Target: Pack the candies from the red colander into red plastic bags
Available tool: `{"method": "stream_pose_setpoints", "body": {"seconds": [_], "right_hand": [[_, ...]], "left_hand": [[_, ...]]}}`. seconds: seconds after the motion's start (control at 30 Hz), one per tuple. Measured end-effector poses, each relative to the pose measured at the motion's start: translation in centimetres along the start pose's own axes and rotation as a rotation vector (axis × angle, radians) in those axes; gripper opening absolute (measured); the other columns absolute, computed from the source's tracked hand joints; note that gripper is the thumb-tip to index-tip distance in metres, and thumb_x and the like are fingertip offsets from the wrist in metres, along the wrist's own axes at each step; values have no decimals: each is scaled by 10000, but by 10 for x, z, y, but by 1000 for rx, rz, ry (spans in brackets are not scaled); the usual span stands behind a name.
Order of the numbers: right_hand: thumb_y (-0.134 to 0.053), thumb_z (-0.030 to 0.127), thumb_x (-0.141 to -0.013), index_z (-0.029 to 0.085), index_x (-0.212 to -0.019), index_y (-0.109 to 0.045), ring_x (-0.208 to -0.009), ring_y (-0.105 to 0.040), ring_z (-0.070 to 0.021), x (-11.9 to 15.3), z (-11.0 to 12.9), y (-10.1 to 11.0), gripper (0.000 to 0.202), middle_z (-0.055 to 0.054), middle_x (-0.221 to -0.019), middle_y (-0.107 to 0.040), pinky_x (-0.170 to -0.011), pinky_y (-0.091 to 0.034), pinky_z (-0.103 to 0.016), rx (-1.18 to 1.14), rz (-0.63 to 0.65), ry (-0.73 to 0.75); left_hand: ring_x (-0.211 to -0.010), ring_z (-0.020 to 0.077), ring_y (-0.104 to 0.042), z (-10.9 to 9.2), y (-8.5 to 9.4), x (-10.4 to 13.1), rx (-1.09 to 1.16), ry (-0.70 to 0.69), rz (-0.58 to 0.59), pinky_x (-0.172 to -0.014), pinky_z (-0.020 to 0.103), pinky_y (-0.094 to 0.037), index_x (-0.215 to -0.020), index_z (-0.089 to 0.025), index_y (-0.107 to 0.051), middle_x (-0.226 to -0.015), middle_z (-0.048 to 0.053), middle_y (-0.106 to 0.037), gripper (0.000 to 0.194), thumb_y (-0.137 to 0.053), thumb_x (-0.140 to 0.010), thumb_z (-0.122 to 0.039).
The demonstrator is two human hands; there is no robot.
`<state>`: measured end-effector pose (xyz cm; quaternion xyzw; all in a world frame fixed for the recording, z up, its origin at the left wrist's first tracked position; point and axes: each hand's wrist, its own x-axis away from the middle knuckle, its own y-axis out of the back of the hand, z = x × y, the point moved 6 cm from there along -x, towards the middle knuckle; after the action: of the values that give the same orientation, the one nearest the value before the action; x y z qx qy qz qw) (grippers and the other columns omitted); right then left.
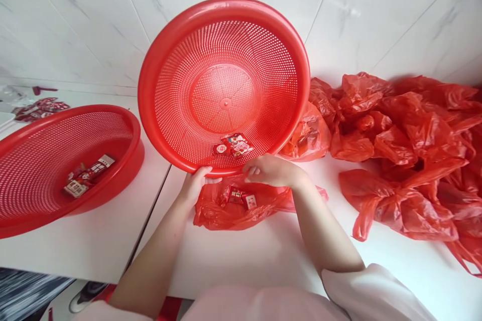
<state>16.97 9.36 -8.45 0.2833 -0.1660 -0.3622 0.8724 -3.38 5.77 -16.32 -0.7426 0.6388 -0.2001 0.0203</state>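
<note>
A round red plastic basket point(226, 77) with perforated walls is tipped up, its open side facing me. Several small red-and-white wrapped packets point(238, 145) lie low against its near wall. Just below the rim, an opened red plastic bag point(226, 213) rests on the table with a few similar packets point(241, 196) inside. My left hand point(194, 188) is closed at the bag's left edge, its thumb by the basket rim. My right hand point(273, 170) has curled fingers at the bag's upper right edge, against the rim. The exact grip of both hands is partly hidden.
Another red basket point(130, 128) with several packets point(90, 175) stands on the white table point(241, 256) at left. Many filled red plastic bags point(406, 135) are piled at right. More packets point(41, 109) lie far left. A tiled wall point(357, 20) rises behind.
</note>
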Motion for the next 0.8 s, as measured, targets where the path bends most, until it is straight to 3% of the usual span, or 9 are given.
{"method": "stream_pose_setpoints", "body": {"seconds": [0.17, 0.27, 0.33, 0.47, 0.6, 0.8], "right_hand": [[-519, 178, -909, 201, -1107, -649, -949, -650, -175, -9, 19, 2, 238, -65, -1057, -700, -854, -473, -294, 135, -296, 186], [-531, 161, -900, 186, -1147, -630, -1132, -574, -225, -18, 23, -11, 267, -117, -1202, -638, -970, -430, -359, 334, -332, 197], [-512, 170, -912, 171, -1112, -651, -1089, -587, -240, -25, 17, -18, 243, -133, -1151, -652, -945, -435, -373, 422, -318, 143], [-506, 283, -941, 175, -1065, -674, -832, -639, -166, -30, 0, -15, 235, -72, -979, -704, -790, -471, -284, 148, -358, 88], [-600, 395, -870, 147, -948, -681, -718, -615, -136, -28, -13, -7, 272, -28, -837, -689, -683, -469, -248, -187, -339, 58], [-629, 399, -833, 155, -969, -687, -722, -611, -133, -21, -16, 8, 286, -26, -827, -687, -677, -471, -251, -266, -348, 50]], "left_hand": [[-1032, 306, -665, 1, -11, 6, -56, 10, 47, -687, 364, -618, -1113, -164, -656, -1177, 110, -681, 382, -679, -748, -277], [-1038, 305, -667, 5, -18, 11, -54, 35, 112, -677, 354, -617, -1161, -188, -646, -1206, 108, -671, 412, -680, -760, -278], [-1031, 303, -670, 8, -21, 13, -55, 52, 136, -673, 353, -616, -1154, -190, -655, -1198, 107, -676, 395, -674, -771, -284], [-1015, 304, -675, 11, -19, 14, -74, 58, 119, -681, 363, -616, -1124, -168, -674, -1158, 114, -691, 374, -668, -777, -306], [-1003, 296, -677, 8, -16, 10, -73, 30, 93, -673, 365, -619, -1126, -168, -662, -1155, 109, -689, 382, -676, -766, -295], [-988, 292, -676, 4, -14, 7, -54, 13, 51, -679, 367, -623, -994, -140, -677, -1116, 110, -696, 292, -677, -740, -286]]}}
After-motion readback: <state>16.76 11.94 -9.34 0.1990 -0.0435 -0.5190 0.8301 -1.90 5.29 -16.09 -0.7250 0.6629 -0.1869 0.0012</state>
